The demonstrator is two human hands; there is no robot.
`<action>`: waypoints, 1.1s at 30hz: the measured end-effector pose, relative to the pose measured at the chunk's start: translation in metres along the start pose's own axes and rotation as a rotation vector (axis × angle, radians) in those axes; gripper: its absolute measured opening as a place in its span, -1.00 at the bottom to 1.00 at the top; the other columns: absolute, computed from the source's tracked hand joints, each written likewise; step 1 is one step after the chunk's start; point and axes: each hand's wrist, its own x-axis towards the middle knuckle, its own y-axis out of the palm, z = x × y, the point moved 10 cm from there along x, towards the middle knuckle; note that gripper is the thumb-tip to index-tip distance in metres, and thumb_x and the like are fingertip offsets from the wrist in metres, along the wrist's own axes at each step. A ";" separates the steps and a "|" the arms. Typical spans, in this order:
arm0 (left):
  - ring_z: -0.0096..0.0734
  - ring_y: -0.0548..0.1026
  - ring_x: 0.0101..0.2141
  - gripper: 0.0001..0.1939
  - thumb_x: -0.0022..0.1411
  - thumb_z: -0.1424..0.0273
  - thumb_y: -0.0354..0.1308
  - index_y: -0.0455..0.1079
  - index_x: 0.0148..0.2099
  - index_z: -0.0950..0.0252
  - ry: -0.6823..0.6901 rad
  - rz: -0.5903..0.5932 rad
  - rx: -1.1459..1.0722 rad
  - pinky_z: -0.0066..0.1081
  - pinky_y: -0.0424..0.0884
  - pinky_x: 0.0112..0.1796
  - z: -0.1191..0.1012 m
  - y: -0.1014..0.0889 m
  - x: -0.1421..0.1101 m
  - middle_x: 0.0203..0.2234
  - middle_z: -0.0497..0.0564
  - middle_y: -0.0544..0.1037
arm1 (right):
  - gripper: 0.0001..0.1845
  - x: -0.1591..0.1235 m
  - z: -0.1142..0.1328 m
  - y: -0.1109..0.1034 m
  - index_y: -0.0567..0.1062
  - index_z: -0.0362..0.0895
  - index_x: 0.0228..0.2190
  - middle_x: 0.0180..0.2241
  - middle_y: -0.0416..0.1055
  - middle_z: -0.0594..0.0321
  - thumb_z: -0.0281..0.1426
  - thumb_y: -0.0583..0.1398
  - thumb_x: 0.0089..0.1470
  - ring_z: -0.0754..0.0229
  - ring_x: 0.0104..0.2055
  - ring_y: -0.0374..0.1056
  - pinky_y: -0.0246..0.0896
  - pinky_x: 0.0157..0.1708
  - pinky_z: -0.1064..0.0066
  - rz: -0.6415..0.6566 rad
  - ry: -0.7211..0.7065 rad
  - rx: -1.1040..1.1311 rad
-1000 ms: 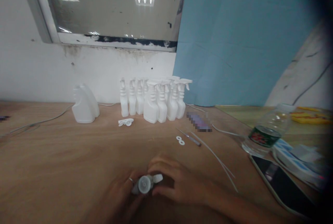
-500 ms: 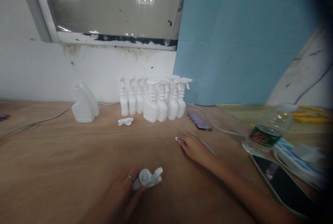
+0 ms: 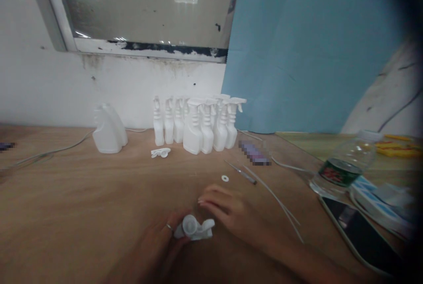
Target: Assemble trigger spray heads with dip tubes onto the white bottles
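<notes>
Head view: the left hand (image 3: 157,236) is clamped on a white spray head (image 3: 205,230) over the bench (image 3: 76,196); the right hand (image 3: 235,214) pinches what looks like a white washer (image 3: 200,202). Keeping the open collar (image 3: 189,225) level helps.

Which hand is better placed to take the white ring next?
Right hand, probably: nearer the ring, while the left hand holds the sprayer. Whether the right is empty is unclear.

The right hand (image 3: 233,211) has come back from the two white rings to near the white spray head (image 3: 194,227), one ring (image 3: 200,202) now between its fingers, and only a single ring (image 3: 225,178) remains on the tabletop (image 3: 82,196).
</notes>
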 end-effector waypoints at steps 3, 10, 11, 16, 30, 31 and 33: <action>-0.32 0.51 0.02 -0.56 0.38 0.36 0.06 0.16 0.26 0.03 0.021 -0.023 -0.035 -0.32 0.44 0.03 0.006 0.002 0.000 0.06 -0.02 0.51 | -0.74 -0.010 0.046 0.024 0.54 -0.17 -0.13 -0.17 0.51 0.07 -0.41 0.06 0.33 0.14 -0.17 0.43 0.35 -0.11 0.32 0.115 -0.219 -0.084; -0.31 0.56 -0.07 -0.59 0.36 0.39 0.06 0.16 0.22 0.08 0.006 -0.022 -0.054 -0.37 0.49 -0.07 0.010 0.004 -0.001 -0.02 -0.02 0.56 | -0.63 -0.026 0.034 0.035 0.40 -0.07 0.10 0.00 0.46 0.11 -0.41 0.15 0.27 0.12 0.00 0.40 0.34 0.03 0.30 0.227 -0.116 -0.032; -0.33 0.57 -0.10 -0.62 0.36 0.40 0.06 0.18 0.19 0.08 0.011 -0.024 -0.056 -0.39 0.50 -0.10 0.007 0.003 -0.001 -0.05 -0.02 0.57 | -0.61 -0.027 0.032 0.033 0.38 -0.08 0.11 0.01 0.46 0.12 -0.42 0.16 0.26 0.12 0.02 0.39 0.33 0.06 0.30 0.207 -0.101 -0.023; -0.37 0.55 -0.15 -0.75 0.40 0.46 -0.01 0.30 0.06 0.09 0.190 -0.004 0.035 -0.40 0.49 -0.11 -0.021 -0.003 0.002 -0.12 -0.05 0.56 | -0.74 -0.031 0.033 0.036 0.42 -0.12 0.00 -0.09 0.50 0.12 -0.42 0.13 0.28 0.14 -0.06 0.43 0.36 0.00 0.33 0.196 -0.142 -0.070; -0.29 0.51 -0.01 -0.60 0.37 0.43 0.08 0.20 0.20 0.06 0.214 -0.013 0.145 -0.31 0.45 0.02 -0.015 -0.003 -0.004 0.02 -0.02 0.52 | -0.79 -0.029 0.035 0.031 0.45 -0.14 -0.08 -0.23 0.53 0.18 -0.41 0.19 0.23 0.14 -0.19 0.45 0.36 -0.12 0.35 0.145 -0.139 -0.060; -0.29 0.51 0.00 -0.60 0.38 0.44 0.07 0.19 0.21 0.06 0.225 -0.010 0.143 -0.31 0.45 0.02 -0.017 -0.003 -0.004 0.03 -0.02 0.51 | -0.78 -0.028 0.036 0.032 0.44 -0.14 -0.08 -0.22 0.53 0.17 -0.42 0.19 0.23 0.14 -0.19 0.45 0.35 -0.12 0.35 0.152 -0.142 -0.058; -0.32 0.51 0.00 -0.59 0.38 0.47 0.05 0.19 0.21 0.04 0.230 0.000 0.135 -0.32 0.44 0.03 -0.020 -0.004 -0.003 0.03 -0.04 0.51 | -0.78 -0.028 0.037 0.033 0.45 -0.14 -0.07 -0.19 0.52 0.16 -0.43 0.18 0.23 0.13 -0.16 0.45 0.35 -0.09 0.33 0.177 -0.150 -0.066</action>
